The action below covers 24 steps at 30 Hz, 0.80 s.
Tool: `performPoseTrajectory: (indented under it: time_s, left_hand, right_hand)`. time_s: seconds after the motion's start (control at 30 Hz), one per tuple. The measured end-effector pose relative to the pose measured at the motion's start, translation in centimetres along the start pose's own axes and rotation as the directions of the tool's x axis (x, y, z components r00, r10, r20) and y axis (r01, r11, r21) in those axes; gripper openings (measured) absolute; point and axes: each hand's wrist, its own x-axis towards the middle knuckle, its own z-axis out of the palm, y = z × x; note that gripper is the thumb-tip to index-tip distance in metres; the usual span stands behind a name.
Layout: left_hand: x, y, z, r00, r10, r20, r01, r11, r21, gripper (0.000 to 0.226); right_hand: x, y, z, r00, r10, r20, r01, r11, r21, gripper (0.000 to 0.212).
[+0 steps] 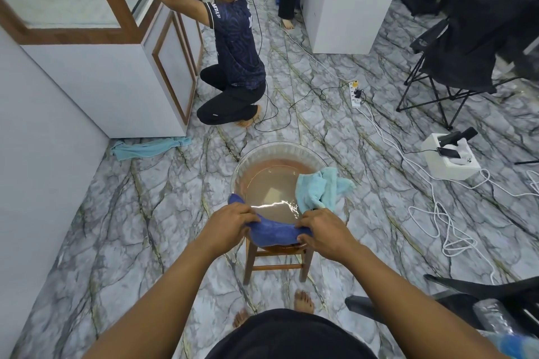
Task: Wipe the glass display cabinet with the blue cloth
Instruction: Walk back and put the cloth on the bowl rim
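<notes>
Gripping the blue cloth (272,232) at both ends: left hand (230,223) closed over the left end, right hand (322,232) closed over the right end. Holding it stretched crosswise, long axis running left to right, draped on the near rim of the bowl (293,151). Sagging a little in the middle between the two fists, with a small tail poking out past the left hand. Looking wet and twisted, so probably being wrung over the murky water, though hard to say for certain.

Sitting on a wooden stool (275,259), the bowl, directly ahead and close. Hanging over its right rim, a light blue towel (320,188), just beside the right hand but not being held.

Standing well apart from the cloth, far and to the left: the cabinet (75,17), its glass panes framed in wood above a white base. Lying nearer the left hand than the right, so likely calling for a turn to the left and a lift up and away from the bowl before any wiping. Kneeling at the far side of the cabinet, another person (233,46), arms reaching up to the glass. Lying on the floor by the cabinet's near corner, a second light towel (148,147).
</notes>
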Motion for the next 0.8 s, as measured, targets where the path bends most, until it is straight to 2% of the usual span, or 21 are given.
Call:
performPoseTrajectory:
  time_s: [0.17,0.37,0.57,0.63,0.73,0.8]
  left_hand:
    - [-0.1,0.3,-0.2,1.000,-0.011,0.009,0.011,1.000,-0.010,0.032]
    - [-0.4,0.1,0.2,0.998,-0.031,-0.051,0.031,0.999,-0.009,0.028]
    - [-0.5,1.0,0.0,0.995,-0.077,-0.068,0.075,0.996,-0.038,0.027]
    - [-1.1,1.8,0.1,0.983,-0.137,-0.124,0.125,0.987,-0.099,0.025]
    - [-2.6,3.0,0.5,0.933,-0.319,-0.167,0.265,0.922,-0.282,0.022]
    - [-4.2,3.8,1.6,0.901,-0.427,-0.079,0.362,0.838,-0.409,0.021]
  right_hand:
    - [0.1,0.1,-0.1,1.000,-0.008,-0.004,0.008,1.000,0.020,0.031]
    - [-0.1,0.2,-0.3,1.000,0.000,0.012,0.000,1.000,0.028,0.027]
    - [-0.3,0.0,-0.5,0.998,0.013,-0.065,-0.009,0.999,0.049,0.019]
    - [-0.8,-0.2,-0.7,0.992,0.025,-0.125,-0.015,0.997,0.081,0.016]
    - [-2.1,-0.8,-0.3,0.971,0.058,-0.233,-0.016,0.984,0.180,0.015]
    - [-3.5,-1.1,1.0,0.973,0.072,-0.220,-0.014,0.967,0.254,0.019]
